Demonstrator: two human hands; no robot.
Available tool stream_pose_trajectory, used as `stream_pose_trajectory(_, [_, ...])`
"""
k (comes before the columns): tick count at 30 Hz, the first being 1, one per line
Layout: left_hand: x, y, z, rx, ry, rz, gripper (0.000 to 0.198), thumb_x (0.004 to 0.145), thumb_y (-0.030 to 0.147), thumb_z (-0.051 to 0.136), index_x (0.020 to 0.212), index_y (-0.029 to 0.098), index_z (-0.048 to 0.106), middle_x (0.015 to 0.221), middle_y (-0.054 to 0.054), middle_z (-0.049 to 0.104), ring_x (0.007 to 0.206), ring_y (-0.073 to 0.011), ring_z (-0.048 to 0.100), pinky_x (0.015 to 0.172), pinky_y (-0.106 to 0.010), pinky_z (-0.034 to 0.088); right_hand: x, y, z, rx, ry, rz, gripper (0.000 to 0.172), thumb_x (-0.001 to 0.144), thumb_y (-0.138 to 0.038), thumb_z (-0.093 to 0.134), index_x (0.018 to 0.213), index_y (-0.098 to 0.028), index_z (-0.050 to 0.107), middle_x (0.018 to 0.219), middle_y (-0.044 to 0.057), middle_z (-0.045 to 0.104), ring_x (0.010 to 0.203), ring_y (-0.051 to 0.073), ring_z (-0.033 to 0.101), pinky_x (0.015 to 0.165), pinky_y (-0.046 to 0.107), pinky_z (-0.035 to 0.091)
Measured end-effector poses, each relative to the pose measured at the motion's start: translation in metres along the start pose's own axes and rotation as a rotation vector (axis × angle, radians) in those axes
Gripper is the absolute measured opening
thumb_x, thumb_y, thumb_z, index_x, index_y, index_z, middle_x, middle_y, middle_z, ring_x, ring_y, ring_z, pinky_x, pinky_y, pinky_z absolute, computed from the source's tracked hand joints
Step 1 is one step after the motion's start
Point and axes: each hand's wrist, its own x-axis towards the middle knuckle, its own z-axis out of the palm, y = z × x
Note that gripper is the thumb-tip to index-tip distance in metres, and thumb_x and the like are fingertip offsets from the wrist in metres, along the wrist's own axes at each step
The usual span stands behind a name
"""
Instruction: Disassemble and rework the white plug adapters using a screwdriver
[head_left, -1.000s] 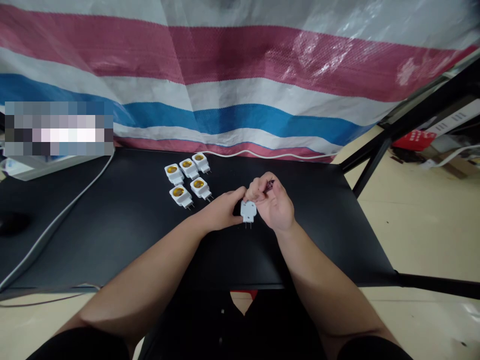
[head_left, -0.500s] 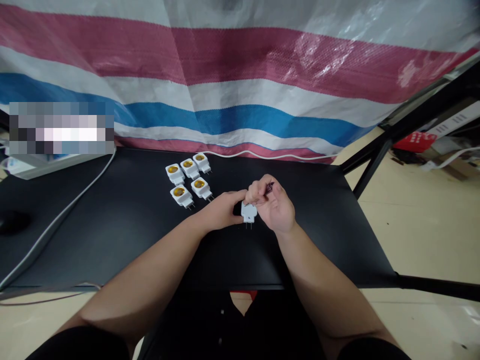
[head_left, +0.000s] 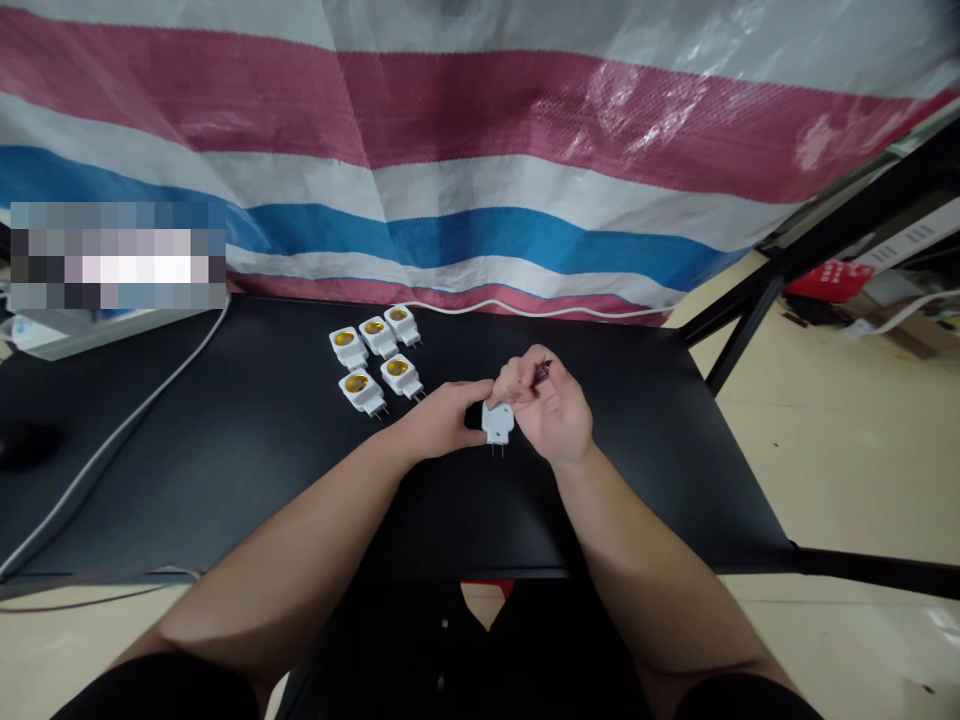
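Observed at the middle of the black table top (head_left: 225, 450): the left hand (head_left: 442, 420) lay low and nearly closed, its fingertips pressed against a white plug adapter (head_left: 498, 423); the adapter stood just past the hands at centre frame, two thin metal pins pointing toward the person. The right hand (head_left: 551, 410) was curled and raised beside it, with its fingers (head_left: 517, 378) pinching a small dark object (head_left: 542, 372); too little showed to identify it. A dark piece (head_left: 474, 417) sat between the left fingers and the adapter; its nature could not be told.

Five more white adapters (head_left: 362, 392) with amber centres stood in a loose group left of the hands, slightly above them in frame; none touched the hands. Judged by appearance, each adapter was light, stiff and smooth-shelled, possibly slippery; the body seemed the place to grip, sides pinched, leaving the thin pins unloaded.

A grey cable (head_left: 112, 450) ran across the table at left; a striped woven tarp (head_left: 450, 160) hung behind, with a white cable (head_left: 525, 310) along its foot.
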Motion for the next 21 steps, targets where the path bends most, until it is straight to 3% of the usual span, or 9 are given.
stream_pose_trajectory(5, [0.001, 0.000, -0.001, 0.040, 0.010, 0.014, 0.025, 0.083, 0.020, 0.080, 0.095, 0.021, 0.058, 0.091, 0.002, 0.067, 0.083, -0.0170, 0.062, 0.079, -0.030, 0.046, 0.004, -0.009, 0.000, 0.087, 0.090, -0.032, 0.047, 0.098, -0.062, 0.061, 0.074, -0.025, 0.047, 0.062, -0.005, 0.027, 0.058, 0.016, 0.030, 0.060, 0.032, 0.039])
stream_pose_trajectory(11, [0.001, 0.001, -0.003, 0.069, 0.009, 0.014, 0.025, 0.083, 0.023, 0.079, 0.096, 0.022, 0.057, 0.095, 0.001, 0.070, 0.082, -0.0167, 0.062, 0.078, -0.030, 0.045, 0.006, -0.020, -0.004, 0.060, 0.157, -0.051, 0.054, 0.100, -0.066, 0.058, 0.072, -0.024, 0.039, 0.062, -0.005, 0.023, 0.057, 0.015, 0.027, 0.059, 0.033, 0.035])
stream_pose_trajectory(21, [0.001, -0.002, -0.005, 0.198, 0.038, -0.029, 0.027, 0.082, 0.020, 0.077, 0.094, 0.023, 0.053, 0.091, 0.001, 0.068, 0.082, -0.0189, 0.064, 0.076, -0.031, 0.045, 0.005, -0.024, -0.006, 0.050, 0.055, 0.046, 0.057, 0.095, -0.068, 0.060, 0.069, -0.024, 0.034, 0.057, -0.006, 0.022, 0.054, 0.014, 0.020, 0.058, 0.033, 0.029])
